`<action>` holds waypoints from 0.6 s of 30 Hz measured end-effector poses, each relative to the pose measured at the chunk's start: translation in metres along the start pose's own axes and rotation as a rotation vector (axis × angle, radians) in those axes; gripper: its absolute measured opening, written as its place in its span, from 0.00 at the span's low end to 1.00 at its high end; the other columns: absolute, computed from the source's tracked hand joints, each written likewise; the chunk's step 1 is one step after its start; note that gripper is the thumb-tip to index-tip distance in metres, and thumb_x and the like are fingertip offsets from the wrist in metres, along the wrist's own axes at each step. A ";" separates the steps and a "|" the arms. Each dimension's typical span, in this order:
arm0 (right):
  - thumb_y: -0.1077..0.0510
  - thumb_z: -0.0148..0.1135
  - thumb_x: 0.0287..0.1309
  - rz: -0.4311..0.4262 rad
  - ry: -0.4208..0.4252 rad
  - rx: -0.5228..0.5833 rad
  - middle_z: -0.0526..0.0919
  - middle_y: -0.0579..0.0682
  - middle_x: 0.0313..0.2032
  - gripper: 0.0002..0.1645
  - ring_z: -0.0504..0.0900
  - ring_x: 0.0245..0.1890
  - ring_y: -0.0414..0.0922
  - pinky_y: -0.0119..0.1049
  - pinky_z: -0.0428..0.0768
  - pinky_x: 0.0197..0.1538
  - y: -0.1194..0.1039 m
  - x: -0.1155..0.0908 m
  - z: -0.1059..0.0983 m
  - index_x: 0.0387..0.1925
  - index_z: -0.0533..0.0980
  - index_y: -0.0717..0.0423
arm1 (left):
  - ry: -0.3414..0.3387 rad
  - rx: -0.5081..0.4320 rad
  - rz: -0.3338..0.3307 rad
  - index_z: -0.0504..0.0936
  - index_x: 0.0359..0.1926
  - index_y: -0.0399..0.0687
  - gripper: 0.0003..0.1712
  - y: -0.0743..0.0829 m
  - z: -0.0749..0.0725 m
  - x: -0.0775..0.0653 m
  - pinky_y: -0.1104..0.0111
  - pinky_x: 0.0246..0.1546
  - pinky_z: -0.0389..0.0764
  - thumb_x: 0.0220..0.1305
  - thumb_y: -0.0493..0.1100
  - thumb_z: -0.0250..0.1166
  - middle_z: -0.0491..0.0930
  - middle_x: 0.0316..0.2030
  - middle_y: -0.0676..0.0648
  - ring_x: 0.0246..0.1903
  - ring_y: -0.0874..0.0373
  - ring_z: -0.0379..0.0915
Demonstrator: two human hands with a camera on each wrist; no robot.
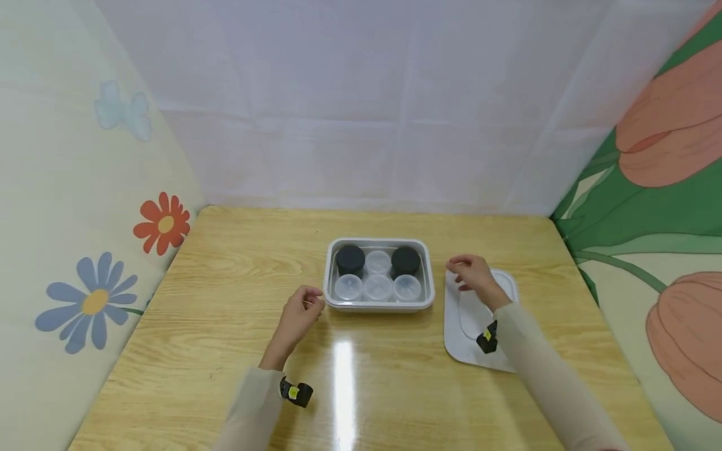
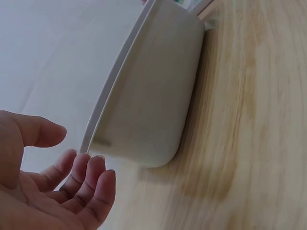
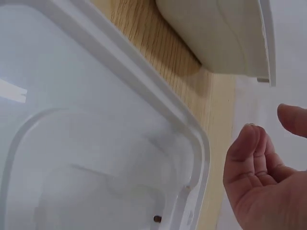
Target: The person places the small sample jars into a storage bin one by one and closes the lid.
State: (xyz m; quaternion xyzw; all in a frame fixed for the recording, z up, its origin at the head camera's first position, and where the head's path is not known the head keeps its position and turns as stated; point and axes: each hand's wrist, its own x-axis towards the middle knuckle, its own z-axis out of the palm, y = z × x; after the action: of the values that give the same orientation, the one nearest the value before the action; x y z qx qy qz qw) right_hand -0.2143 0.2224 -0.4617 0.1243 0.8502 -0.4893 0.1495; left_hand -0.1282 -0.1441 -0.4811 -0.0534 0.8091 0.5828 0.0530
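A white plastic bin (image 1: 379,306) stands on the table with two black round containers (image 1: 350,259) in its back corners and several clear round containers (image 1: 378,287) between and in front of them. My left hand (image 1: 301,314) is at the bin's front left corner. In the left wrist view its loosely bent fingertips (image 2: 96,167) lie at the rim corner, thumb apart; whether they touch is hard to tell. To the right lies a white lid (image 1: 458,351). Above its back edge hovers my right hand (image 1: 476,279), fingers loosely curled, holding nothing, a gap from the bin.
The wooden table (image 1: 225,351) carries the bin and the lid. A white cloth (image 1: 366,125) hangs behind its back edge. Flower-patterned cloths rise along the left side (image 1: 56,207) and the right side (image 1: 665,238). A small dark spot shows on the lid (image 3: 120,143) in the right wrist view.
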 end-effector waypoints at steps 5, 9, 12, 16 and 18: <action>0.55 0.54 0.66 -0.017 0.023 0.053 0.78 0.61 0.47 0.26 0.75 0.29 0.37 0.30 0.79 0.32 0.007 -0.003 -0.011 0.59 0.67 0.68 | -0.073 -0.058 -0.003 0.75 0.42 0.31 0.09 0.007 0.013 -0.008 0.71 0.26 0.76 0.63 0.32 0.56 0.75 0.30 0.41 0.24 0.62 0.70; 0.57 0.52 0.66 -0.015 0.031 0.081 0.77 0.64 0.49 0.26 0.77 0.31 0.37 0.30 0.80 0.34 0.012 -0.005 -0.018 0.60 0.67 0.69 | -0.126 -0.077 -0.026 0.75 0.39 0.30 0.08 0.015 0.020 -0.014 0.70 0.25 0.76 0.64 0.33 0.55 0.74 0.25 0.43 0.22 0.61 0.69; 0.56 0.51 0.67 -0.006 0.046 0.057 0.78 0.60 0.47 0.26 0.77 0.31 0.37 0.29 0.79 0.34 0.017 -0.006 -0.023 0.60 0.67 0.69 | -0.151 -0.073 -0.016 0.75 0.37 0.29 0.07 0.020 0.026 -0.017 0.70 0.23 0.75 0.64 0.33 0.56 0.73 0.22 0.45 0.21 0.62 0.67; 0.57 0.51 0.67 0.007 0.091 0.041 0.78 0.54 0.42 0.24 0.75 0.31 0.35 0.28 0.78 0.33 0.023 -0.005 -0.029 0.58 0.68 0.70 | -0.197 -0.064 0.004 0.76 0.36 0.30 0.07 0.024 0.034 -0.022 0.72 0.24 0.75 0.63 0.34 0.56 0.76 0.23 0.44 0.21 0.60 0.70; 0.57 0.51 0.66 0.011 0.115 0.031 0.78 0.52 0.41 0.24 0.74 0.31 0.36 0.28 0.77 0.34 0.025 -0.004 -0.032 0.58 0.68 0.70 | -0.222 -0.060 0.010 0.76 0.36 0.30 0.08 0.025 0.038 -0.026 0.71 0.25 0.77 0.64 0.35 0.56 0.77 0.25 0.43 0.23 0.58 0.73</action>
State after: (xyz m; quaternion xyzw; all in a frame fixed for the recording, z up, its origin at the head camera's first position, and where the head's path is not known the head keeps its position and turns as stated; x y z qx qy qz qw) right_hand -0.2055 0.2621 -0.4652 0.1591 0.8490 -0.4937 0.1008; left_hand -0.1055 -0.0996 -0.4656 0.0138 0.7808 0.6092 0.1380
